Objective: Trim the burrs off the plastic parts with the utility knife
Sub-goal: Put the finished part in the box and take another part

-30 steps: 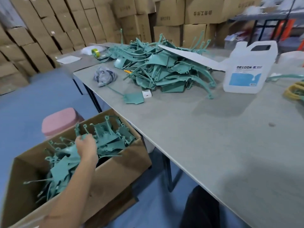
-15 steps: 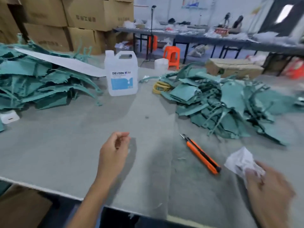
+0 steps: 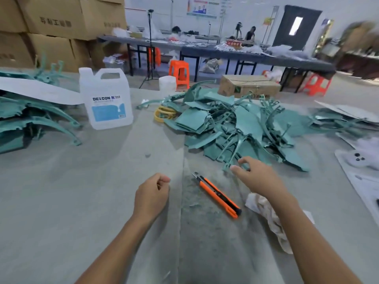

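An orange utility knife (image 3: 218, 195) lies on the grey table (image 3: 82, 191) between my hands, blade end pointing away and left. Behind it sits a heap of green plastic parts (image 3: 242, 130). My right hand (image 3: 256, 177) reaches over the heap's near edge with thumb and fingers apart, fingertips at a thin green piece, holding nothing. My left hand (image 3: 152, 194) hovers over the table left of the knife, fingers curled into a loose fist, empty. A second pile of green parts (image 3: 30, 117) lies at the far left.
A white DEXCON jug (image 3: 106, 99) stands behind my left hand. A crumpled white cloth (image 3: 266, 212) lies under my right forearm. Yellow rings (image 3: 164, 113) sit by the heap. White sheets (image 3: 361, 175) lie at the right; cardboard boxes (image 3: 249, 85), orange stools and another bench stand beyond.
My right hand has let go of the white cloth and moved forward to the green heap. My left hand went from the box on the floor to the tabletop and closed into a fist.
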`<action>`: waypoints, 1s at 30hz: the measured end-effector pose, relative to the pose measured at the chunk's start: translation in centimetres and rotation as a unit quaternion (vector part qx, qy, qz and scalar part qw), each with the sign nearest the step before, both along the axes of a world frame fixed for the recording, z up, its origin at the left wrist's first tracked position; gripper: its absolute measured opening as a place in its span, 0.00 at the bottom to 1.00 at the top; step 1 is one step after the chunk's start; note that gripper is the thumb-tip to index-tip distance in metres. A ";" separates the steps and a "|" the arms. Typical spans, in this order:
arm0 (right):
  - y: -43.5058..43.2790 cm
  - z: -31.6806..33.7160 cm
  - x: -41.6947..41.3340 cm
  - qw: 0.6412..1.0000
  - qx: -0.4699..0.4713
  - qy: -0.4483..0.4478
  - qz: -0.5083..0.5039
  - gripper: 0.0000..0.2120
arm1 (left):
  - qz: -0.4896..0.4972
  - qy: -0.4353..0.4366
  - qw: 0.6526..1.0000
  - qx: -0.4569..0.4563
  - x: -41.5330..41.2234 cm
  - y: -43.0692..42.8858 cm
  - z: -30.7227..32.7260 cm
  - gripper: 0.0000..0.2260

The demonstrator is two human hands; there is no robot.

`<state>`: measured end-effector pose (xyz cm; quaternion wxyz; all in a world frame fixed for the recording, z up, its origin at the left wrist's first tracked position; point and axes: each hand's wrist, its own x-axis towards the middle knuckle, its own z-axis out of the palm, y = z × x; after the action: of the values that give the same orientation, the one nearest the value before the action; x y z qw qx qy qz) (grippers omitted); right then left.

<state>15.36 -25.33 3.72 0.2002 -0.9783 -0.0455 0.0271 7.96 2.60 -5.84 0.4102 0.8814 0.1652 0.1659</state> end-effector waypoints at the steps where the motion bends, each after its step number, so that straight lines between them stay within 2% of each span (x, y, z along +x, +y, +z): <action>1: -0.2 0.2 0.0 0.999 -0.023 0.025 0.022 0.22 | -0.001 -0.006 1.000 0.006 0.0 -0.1 -0.1 0.09; 3: -0.3 0.2 -0.5 0.997 -0.054 0.020 0.060 0.14 | -0.003 -0.016 1.000 0.016 -0.2 -0.2 -0.3 0.09; 5: 0.0 0.0 -0.9 0.997 -0.012 -0.023 0.071 0.09 | -0.002 -0.017 1.000 0.012 -0.2 -0.2 -0.4 0.08; 9: 0.9 2.8 -0.9 0.983 0.134 -0.111 0.057 0.17 | -0.010 -0.013 1.000 0.006 -0.4 -0.4 -0.2 0.08; 14: 1.5 10.0 -0.2 0.937 0.273 -0.207 0.067 0.17 | -0.011 -0.013 1.000 0.004 -0.4 -0.3 -0.1 0.07; 17: 1.2 13.2 -0.6 0.908 0.370 -0.190 0.052 0.18 | -0.008 -0.009 1.000 0.004 -0.4 -0.3 -0.2 0.08; 19: 1.0 14.3 -0.9 0.874 0.458 -0.159 0.039 0.19 | -0.007 0.000 1.000 -0.018 -0.5 -0.4 0.2 0.06; 21: 0.8 14.5 -1.1 0.840 0.530 -0.112 0.030 0.18 | -0.010 -0.022 0.992 -0.128 -0.7 -0.8 1.1 0.06; 22: 0.9 14.3 -1.2 0.825 0.559 -0.083 0.026 0.18 | -0.009 -0.049 0.974 -0.221 -1.0 -1.1 1.8 0.10; 24: 1.1 13.2 -1.2 0.794 0.607 -0.023 0.016 0.17 | 0.000 -0.080 0.917 -0.391 -1.8 -1.3 3.7 0.18; 26: 1.4 11.6 -1.2 0.780 0.625 0.021 0.005 0.17 | -0.040 -0.087 0.843 -0.529 -3.1 -0.7 5.5 0.28; 27: 1.7 10.8 -1.2 0.778 0.627 0.040 0.003 0.16 | -0.082 -0.095 0.794 -0.594 -3.9 -0.1 6.3 0.32; 28: 2.0 9.9 -1.2 0.772 0.633 0.060 0.003 0.16 | -0.116 -0.105 0.755 -0.637 -4.8 0.5 7.1 0.35; 29: 2.3 9.1 -1.2 0.759 0.645 0.085 0.003 0.16 | -0.138 -0.120 0.734 -0.654 -5.6 1.0 7.7 0.35; 30: 2.7 8.4 -1.2 0.741 0.662 0.115 0.001 0.16 | -0.150 -0.133 0.733 -0.650 -6.5 1.4 8.4 0.31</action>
<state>14.13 -22.66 12.07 0.8012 -0.5889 -0.0292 0.1028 1.49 3.97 2.52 0.9206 0.3819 0.0422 0.0700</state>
